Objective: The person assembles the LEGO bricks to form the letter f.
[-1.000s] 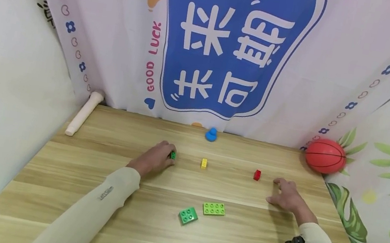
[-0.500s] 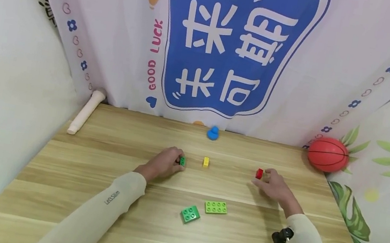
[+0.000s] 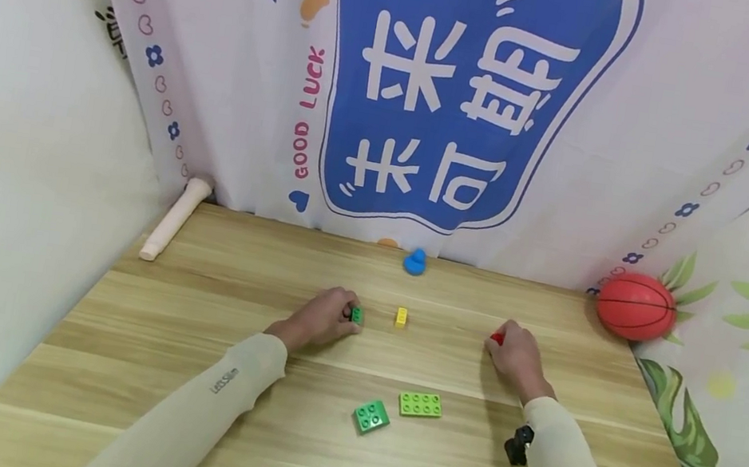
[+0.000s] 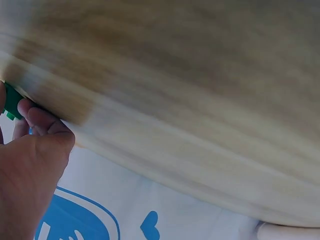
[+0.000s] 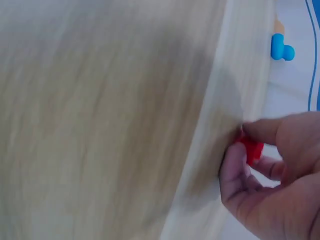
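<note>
My left hand (image 3: 325, 318) pinches a small green toy brick (image 3: 357, 315) between thumb and fingers, left of centre on the table. In the left wrist view the same green brick (image 4: 12, 101) shows at the left edge, partly covered by the fingers. A small red toy brick (image 3: 497, 338) is pinched by my right hand (image 3: 518, 355); the right wrist view shows the red brick (image 5: 252, 149) between thumb and fingertips. Between the hands stands a small yellow brick (image 3: 401, 317). Closer to me lie a larger green brick (image 3: 372, 417) and a flat lime-green brick (image 3: 421, 405).
A blue duck-shaped toy (image 3: 415, 262) sits at the table's back edge, by the printed curtain. At the back left lies a pale tube (image 3: 174, 221); a red ball (image 3: 636, 306) rests at the back right. The wooden table (image 3: 284, 446) meets walls on both sides.
My right hand has moved left onto the red brick and now grips it. My left hand, holding the small green brick, has shifted slightly right toward the yellow brick.
</note>
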Demonstrator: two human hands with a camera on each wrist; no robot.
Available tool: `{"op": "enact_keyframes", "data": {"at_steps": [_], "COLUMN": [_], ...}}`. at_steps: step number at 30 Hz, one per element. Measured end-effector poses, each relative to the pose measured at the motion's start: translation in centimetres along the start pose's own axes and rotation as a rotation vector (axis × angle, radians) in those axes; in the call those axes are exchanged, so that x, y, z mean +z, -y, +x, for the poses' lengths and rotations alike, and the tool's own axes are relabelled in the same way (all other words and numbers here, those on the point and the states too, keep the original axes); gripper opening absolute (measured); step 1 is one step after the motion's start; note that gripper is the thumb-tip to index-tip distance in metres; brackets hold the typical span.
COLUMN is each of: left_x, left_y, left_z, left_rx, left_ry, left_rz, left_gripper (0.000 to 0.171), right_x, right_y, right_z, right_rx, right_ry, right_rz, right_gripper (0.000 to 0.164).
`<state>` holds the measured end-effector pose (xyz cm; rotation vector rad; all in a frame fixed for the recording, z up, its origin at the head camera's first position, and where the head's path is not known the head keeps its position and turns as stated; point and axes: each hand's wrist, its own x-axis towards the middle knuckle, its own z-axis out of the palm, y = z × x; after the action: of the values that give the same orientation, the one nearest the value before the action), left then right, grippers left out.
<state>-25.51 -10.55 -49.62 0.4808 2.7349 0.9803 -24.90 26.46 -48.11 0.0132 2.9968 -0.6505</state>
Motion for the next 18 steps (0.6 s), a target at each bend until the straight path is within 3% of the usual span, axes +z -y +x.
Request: {"op": "enact_keyframes", "data": {"at_steps": [5, 9, 18], "left_x": [0.2, -0.1, 0.0], "left_y": [0.2, 0.6, 0.9], "left_z": [0.3, 0.4, -0.1], "left_rx": [-0.014, -0.024, 0.007], "left_ry": [-0.008, -0.014, -0.044], "left_rz": [-0.04, -0.072, -0.105], "left_gripper": [0.034, 0.039, 0.032], "right_x": [-0.5, -0.8, -0.3], "right_y": [-1.1, -1.3, -1.1], "right_z": [-0.3, -0.4, -0.9], "right_rx": [-0.078, -0.13, -0.188], "right_ry": [0.085, 0.127, 0.086], "right_rz": [0.034, 0.051, 0.04], "right_gripper": [0.038, 0.037, 0.027]}}
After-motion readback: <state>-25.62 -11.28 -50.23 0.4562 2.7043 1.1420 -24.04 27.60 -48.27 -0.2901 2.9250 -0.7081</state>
